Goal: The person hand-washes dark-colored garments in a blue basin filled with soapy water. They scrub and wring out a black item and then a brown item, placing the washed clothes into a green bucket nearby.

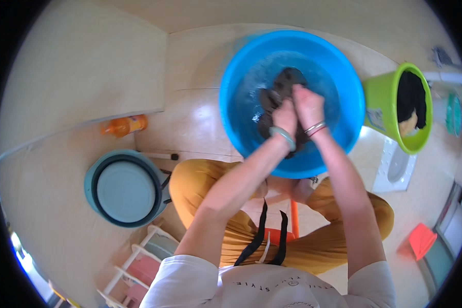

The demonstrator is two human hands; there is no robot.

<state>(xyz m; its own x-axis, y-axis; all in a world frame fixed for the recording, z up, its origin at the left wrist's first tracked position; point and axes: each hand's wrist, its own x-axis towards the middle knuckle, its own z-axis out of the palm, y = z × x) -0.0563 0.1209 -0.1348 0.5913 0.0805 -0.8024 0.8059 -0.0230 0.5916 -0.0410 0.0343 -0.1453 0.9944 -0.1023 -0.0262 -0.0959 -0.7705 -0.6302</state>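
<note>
Both of my hands are down inside a large round blue basin (346, 128) of water. Dark brown, wet cloth (288, 79) is bunched between them, part of it under the surface. My left hand (285, 117), below a pale green bangle, is closed on the cloth. Right beside it, my right hand (308, 104) grips the same cloth, with a silver bangle and a red cord at the wrist. The fingertips of both hands are hidden by the knuckles and the fabric.
A green bucket (387, 97) with dark cloth leans at the basin's right, near a white squat toilet (395, 164). To the left are an orange bottle (123, 126), a grey-blue folding basin (126, 190) and a white rack (138, 251). A red dustpan-like piece (422, 240) lies far right.
</note>
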